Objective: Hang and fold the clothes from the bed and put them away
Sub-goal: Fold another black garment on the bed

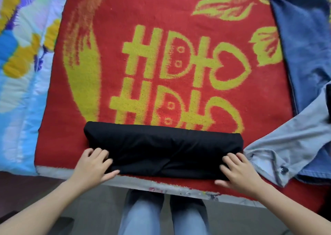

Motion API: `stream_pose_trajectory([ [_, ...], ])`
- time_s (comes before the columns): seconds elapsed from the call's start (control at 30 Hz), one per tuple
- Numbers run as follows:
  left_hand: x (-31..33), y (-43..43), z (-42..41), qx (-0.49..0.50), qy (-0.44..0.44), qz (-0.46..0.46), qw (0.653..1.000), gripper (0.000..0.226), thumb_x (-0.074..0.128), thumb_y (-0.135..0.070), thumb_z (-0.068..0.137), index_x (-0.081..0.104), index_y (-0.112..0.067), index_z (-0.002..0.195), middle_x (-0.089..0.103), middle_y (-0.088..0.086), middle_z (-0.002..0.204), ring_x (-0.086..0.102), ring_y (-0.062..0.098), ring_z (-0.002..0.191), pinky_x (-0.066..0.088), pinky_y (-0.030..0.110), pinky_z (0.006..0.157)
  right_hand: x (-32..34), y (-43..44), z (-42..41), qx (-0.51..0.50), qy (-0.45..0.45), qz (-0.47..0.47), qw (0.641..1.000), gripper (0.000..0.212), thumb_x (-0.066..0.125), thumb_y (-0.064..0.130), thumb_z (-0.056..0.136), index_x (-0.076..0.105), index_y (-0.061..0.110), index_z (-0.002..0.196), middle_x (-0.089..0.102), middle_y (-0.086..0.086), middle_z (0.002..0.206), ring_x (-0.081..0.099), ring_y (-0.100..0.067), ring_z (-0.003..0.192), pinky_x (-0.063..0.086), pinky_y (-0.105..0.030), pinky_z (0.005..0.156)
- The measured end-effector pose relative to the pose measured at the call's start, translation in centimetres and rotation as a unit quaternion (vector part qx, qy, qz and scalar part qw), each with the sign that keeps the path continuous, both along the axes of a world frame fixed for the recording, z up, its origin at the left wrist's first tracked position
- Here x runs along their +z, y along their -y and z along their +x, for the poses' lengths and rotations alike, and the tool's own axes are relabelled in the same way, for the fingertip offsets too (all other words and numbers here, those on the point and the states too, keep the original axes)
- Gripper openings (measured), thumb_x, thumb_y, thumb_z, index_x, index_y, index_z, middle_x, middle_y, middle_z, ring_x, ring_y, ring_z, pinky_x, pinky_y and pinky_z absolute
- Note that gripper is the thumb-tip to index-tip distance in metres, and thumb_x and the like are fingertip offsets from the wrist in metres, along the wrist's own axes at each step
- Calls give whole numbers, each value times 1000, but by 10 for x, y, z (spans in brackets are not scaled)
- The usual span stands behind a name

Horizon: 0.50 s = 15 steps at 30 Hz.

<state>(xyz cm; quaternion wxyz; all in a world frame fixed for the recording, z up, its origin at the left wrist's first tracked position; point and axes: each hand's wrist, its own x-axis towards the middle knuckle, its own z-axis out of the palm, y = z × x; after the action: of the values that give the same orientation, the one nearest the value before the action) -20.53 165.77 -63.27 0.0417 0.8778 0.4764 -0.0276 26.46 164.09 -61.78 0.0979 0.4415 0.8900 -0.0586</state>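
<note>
Two hands hold the folded black garment (161,148) by its ends. The left hand (93,164) curls its fingers over the left end, with the thumb along the near edge, and the right hand (238,172) grips the right end likewise. The garment lies between them on the red blanket (179,28). A grey shirt (286,145) lies just right of the right hand, with a denim garment (304,46) beyond it.

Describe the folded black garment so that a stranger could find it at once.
Look at the red blanket with yellow pattern on the bed. At its near edge lies the black garment, the left hand and right hand holding its ends. It alone is black and neatly folded; the grey shirt and denim garment to its right lie loose.
</note>
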Motion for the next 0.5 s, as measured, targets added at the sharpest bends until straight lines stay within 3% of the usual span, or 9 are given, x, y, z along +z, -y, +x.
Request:
stream_pose_trajectory([
  [0.1, 2, -15, 49, 20, 12, 33, 999, 48, 37, -45, 90, 55, -12, 120, 54, 18, 124, 45, 32, 115, 35, 45, 88, -1, -16, -38, -80, -41, 38, 995, 56, 23, 53, 97, 59, 12, 109, 48, -16, 116, 46, -33, 110, 35, -43, 86],
  [0.2, -6, -27, 89, 33, -9, -5, 999, 73, 32, -53, 86, 21, -16, 147, 13, 19, 155, 11, 34, 144, 19, 54, 108, -11, -32, -72, -106, -18, 7, 994, 61, 15, 58, 96, 36, 19, 138, 31, -19, 144, 30, -35, 133, 26, -51, 103],
  [0.27, -21, -32, 96, 46, -28, -43, 998, 77, 22, -61, 87, 3, -23, 151, -6, 15, 157, -5, 33, 144, 6, 56, 111, -21, -38, -80, -132, 22, -41, 990, 65, 11, 62, 95, 31, 23, 142, 28, -19, 148, 25, -35, 136, 21, -55, 105],
  [0.3, -30, -34, 94, 51, -45, -60, 996, 75, 16, -64, 89, 1, -24, 151, -6, 15, 157, -9, 33, 144, 3, 55, 111, -28, -41, -79, -152, 41, -64, 985, 66, 9, 64, 93, 29, 25, 143, 30, -19, 148, 25, -34, 137, 19, -56, 105],
  [0.4, -54, -39, 79, 55, -82, -119, 988, 75, 4, -70, 89, 23, -25, 146, 20, 18, 153, -12, 32, 143, 2, 50, 112, -52, -46, -65, -193, 77, -115, 971, 70, 5, 69, 91, 12, 31, 149, 38, -18, 146, 25, -34, 136, 12, -53, 108],
  [0.47, -59, -45, 78, 70, -99, -136, 983, 79, 1, -73, 87, 29, -25, 144, 18, 18, 151, -17, 31, 143, -4, 47, 114, -57, -52, -60, -211, 86, -137, 964, 70, 4, 69, 91, 18, 30, 147, 41, -19, 144, 26, -33, 134, 14, -53, 107],
  [0.5, -61, -47, 79, 61, -109, -125, 984, 83, -6, -75, 84, 22, -28, 146, 8, 17, 153, -24, 30, 140, -10, 46, 113, -55, -56, -61, -207, 85, -142, 964, 70, 3, 69, 91, 24, 28, 144, 41, -20, 143, 26, -33, 134, 15, -53, 105],
])
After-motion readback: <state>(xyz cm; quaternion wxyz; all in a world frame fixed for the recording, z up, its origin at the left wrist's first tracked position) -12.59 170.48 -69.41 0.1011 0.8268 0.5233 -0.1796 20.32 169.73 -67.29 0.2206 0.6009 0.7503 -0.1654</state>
